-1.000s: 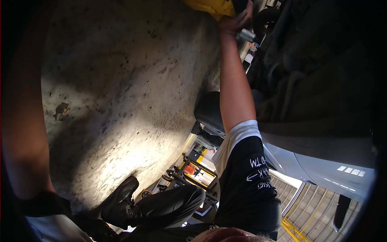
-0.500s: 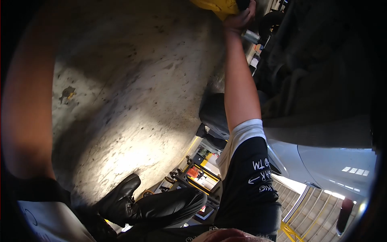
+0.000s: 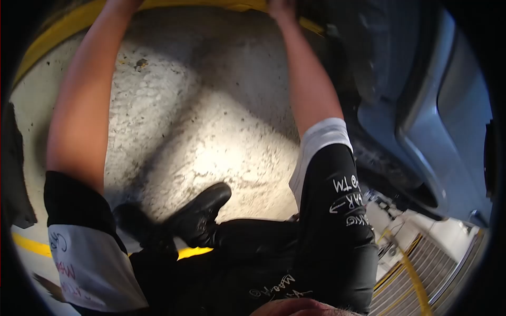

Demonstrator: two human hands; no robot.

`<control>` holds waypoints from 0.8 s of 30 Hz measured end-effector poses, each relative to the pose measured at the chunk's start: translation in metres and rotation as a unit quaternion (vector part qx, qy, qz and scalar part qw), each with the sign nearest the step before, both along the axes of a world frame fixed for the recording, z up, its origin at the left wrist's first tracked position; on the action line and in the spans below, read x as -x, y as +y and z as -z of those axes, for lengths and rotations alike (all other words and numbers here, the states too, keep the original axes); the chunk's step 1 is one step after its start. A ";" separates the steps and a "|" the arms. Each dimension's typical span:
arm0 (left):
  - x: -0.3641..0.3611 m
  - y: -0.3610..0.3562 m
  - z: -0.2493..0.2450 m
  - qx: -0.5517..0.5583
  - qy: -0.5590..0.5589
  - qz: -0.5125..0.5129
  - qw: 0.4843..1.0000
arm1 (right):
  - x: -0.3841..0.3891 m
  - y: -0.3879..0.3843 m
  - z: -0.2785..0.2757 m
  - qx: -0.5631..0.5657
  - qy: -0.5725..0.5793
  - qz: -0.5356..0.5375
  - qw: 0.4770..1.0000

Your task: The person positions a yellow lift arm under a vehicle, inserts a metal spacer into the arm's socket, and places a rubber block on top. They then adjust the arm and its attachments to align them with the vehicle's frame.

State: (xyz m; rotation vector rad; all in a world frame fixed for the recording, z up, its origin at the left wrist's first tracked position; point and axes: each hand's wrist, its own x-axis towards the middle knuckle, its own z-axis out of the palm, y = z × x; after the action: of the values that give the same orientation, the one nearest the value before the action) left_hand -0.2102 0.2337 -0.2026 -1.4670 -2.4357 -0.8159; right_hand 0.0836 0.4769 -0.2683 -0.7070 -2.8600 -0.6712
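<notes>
Both bare arms reach up to the top edge of the view. My left hand [image 3: 125,3] is almost wholly cut off there, beside a long curved yellow bar [image 3: 58,32]. Blurred and partly cut off, my right hand [image 3: 283,8] is at the same yellow bar farther right; its fingers cannot be made out. Whether either hand grips the bar does not show. Between the arms lies a stained concrete floor [image 3: 211,105], with a bright patch of light and shadows on it.
A blue-grey car body [image 3: 448,126] with dark parts beneath fills the right side. My black shoes [image 3: 203,210] are on the floor below the arms. Yellow floor lines [image 3: 32,245] and a dark object [image 3: 18,174] are at the left. Roof beams [image 3: 421,263] show lower right.
The view has turned and shifted. My left forearm has come farther into view. The yellow piece by my right hand now shows as a long band across the top.
</notes>
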 end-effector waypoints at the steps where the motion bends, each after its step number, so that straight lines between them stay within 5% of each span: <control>1: -0.009 -0.011 -0.007 0.007 0.003 0.003 1.000 | 0.004 -0.038 -0.010 0.116 0.139 0.153 0.971; 3: -0.020 -0.027 -0.013 0.089 -0.048 0.022 0.995 | -0.008 -0.090 -0.028 0.135 0.106 0.229 0.958; 5: -0.004 -0.042 0.026 0.142 0.092 0.089 0.982 | -0.034 -0.114 -0.016 0.075 0.104 0.224 0.966; 8: -0.020 -0.059 0.017 0.090 0.089 0.117 0.985 | -0.075 -0.165 -0.062 0.150 0.136 0.240 0.949; 11: -0.034 -0.086 0.007 0.143 0.058 0.108 0.982 | -0.122 -0.222 -0.100 0.236 0.238 0.150 0.930; 13: -0.013 -0.093 0.037 0.166 0.216 0.208 0.940 | -0.168 -0.246 -0.123 0.250 0.188 0.153 0.937; 15: -0.017 -0.113 0.047 -0.014 0.136 0.206 0.969 | -0.221 -0.251 -0.116 0.254 0.170 0.158 0.939; 19: -0.040 -0.212 -0.039 -0.025 0.050 0.326 0.944 | -0.294 -0.213 -0.105 0.191 0.214 0.314 0.905; 21: -0.035 -0.268 -0.084 0.091 0.044 0.407 0.908 | -0.306 -0.190 -0.102 0.257 0.201 0.452 0.830; 24: -0.028 -0.335 -0.142 0.194 0.024 0.391 0.899 | -0.323 -0.154 -0.074 0.359 0.166 0.493 0.775</control>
State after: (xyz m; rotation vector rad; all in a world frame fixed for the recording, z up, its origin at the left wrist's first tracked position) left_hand -0.1821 -0.1009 -0.0610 -2.6521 -2.0025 -0.3753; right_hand 0.4062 0.3227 -0.1942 -2.2014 -2.1424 0.5513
